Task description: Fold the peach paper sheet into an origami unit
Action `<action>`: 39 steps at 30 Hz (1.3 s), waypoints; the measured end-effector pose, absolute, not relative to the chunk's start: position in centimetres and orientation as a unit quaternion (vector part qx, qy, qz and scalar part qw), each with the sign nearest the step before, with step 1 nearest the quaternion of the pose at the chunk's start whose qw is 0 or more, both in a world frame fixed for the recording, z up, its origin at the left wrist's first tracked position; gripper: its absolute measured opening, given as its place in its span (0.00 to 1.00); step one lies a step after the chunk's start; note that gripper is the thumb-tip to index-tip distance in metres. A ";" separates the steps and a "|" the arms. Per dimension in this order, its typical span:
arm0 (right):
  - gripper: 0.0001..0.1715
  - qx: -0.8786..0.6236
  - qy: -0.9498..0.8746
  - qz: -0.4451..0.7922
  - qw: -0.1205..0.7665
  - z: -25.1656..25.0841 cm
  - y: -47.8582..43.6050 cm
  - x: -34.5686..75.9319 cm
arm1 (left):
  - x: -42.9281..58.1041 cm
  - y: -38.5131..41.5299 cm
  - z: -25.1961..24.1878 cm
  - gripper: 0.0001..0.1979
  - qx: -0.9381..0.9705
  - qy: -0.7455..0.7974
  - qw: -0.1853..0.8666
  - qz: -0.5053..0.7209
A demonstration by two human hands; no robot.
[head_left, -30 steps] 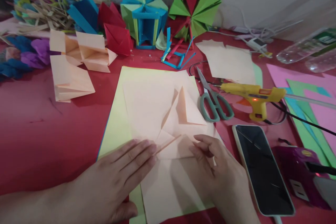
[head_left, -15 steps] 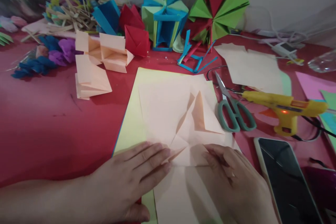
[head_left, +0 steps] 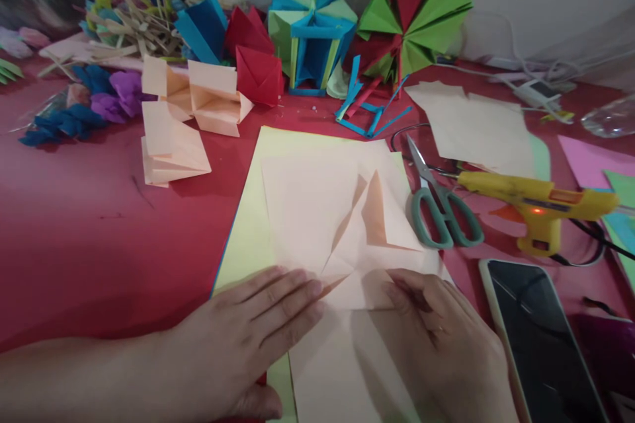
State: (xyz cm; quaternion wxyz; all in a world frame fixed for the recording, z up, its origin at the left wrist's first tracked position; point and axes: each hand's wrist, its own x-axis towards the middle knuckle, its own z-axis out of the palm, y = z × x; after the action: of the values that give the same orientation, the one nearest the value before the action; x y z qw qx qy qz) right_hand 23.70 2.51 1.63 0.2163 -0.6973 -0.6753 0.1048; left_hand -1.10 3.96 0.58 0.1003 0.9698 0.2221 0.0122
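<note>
A partly folded peach paper (head_left: 354, 287) lies in front of me, one pointed flap standing up toward its top right. My left hand (head_left: 270, 320) lies flat with fingers stretched out, its fingertips on the paper's left edge. At the right edge, my right hand (head_left: 441, 337) pinches the paper between thumb and index finger; its other fingers are curled under and partly hidden. Beneath are more peach sheets (head_left: 307, 198) on a pale yellow sheet (head_left: 248, 218).
Green-handled scissors (head_left: 444, 211), a yellow glue gun (head_left: 536, 201) with a lit orange light, and a phone (head_left: 540, 344) lie on the right. Folded peach pieces (head_left: 173, 139) sit at the left. Behind stand a blue paper lantern (head_left: 312, 46) and a green-red paper fan (head_left: 417, 13).
Almost nothing differs. The folded paper's lower edge has shifted very slightly upward in view, and both hands keep their places on it.
</note>
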 end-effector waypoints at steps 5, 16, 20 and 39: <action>0.13 -0.684 -0.686 0.105 0.223 1.7 2.5 23.8 | -1.1 4.2 0.4 0.38 0.972 0.210 0.103 -0.002; 0.15 -0.704 -0.679 0.072 0.195 1.8 2.7 23.3 | -1.1 4.0 0.9 0.39 0.974 0.210 0.083 0.015; 0.11 -0.688 -0.695 0.071 0.195 1.4 2.8 23.9 | -1.1 4.9 1.1 0.42 0.974 0.196 0.112 0.022; 0.11 -0.646 -0.733 0.078 0.198 0.9 1.7 24.0 | 4.4 2.0 0.5 0.19 0.965 0.229 -0.044 0.117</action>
State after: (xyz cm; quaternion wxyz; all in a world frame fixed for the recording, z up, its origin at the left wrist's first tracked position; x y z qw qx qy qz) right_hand 24.02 1.75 0.93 0.1976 -0.6463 -0.7329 0.0780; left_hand 4.42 2.01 0.46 -0.0441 0.9653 0.2291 0.1174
